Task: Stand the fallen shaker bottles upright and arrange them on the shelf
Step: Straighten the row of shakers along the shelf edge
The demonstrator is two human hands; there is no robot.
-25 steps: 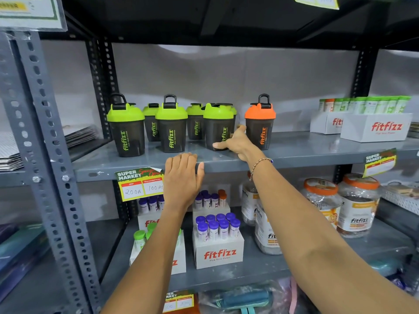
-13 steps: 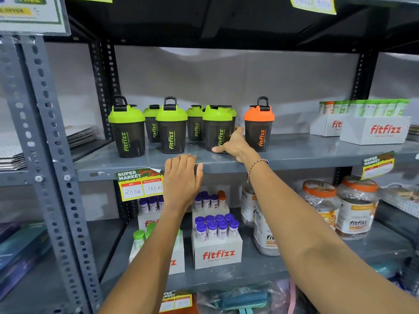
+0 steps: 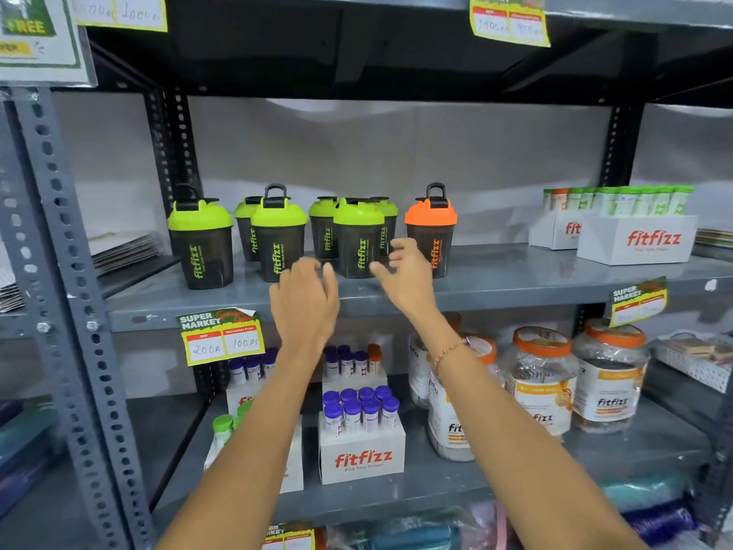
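While shaker bottles (image 3: 359,238) stand upright, left hand (image 3: 303,301) and right hand (image 3: 404,271) hover, fingers released.

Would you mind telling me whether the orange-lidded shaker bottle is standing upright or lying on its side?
Upright. The orange-lidded shaker bottle stands on its base on the shelf, lid and carry loop pointing up.

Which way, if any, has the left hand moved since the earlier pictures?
Yes. The left hand has lifted off the shelf edge it rested on and now hovers, open, in front of the shaker bottles.
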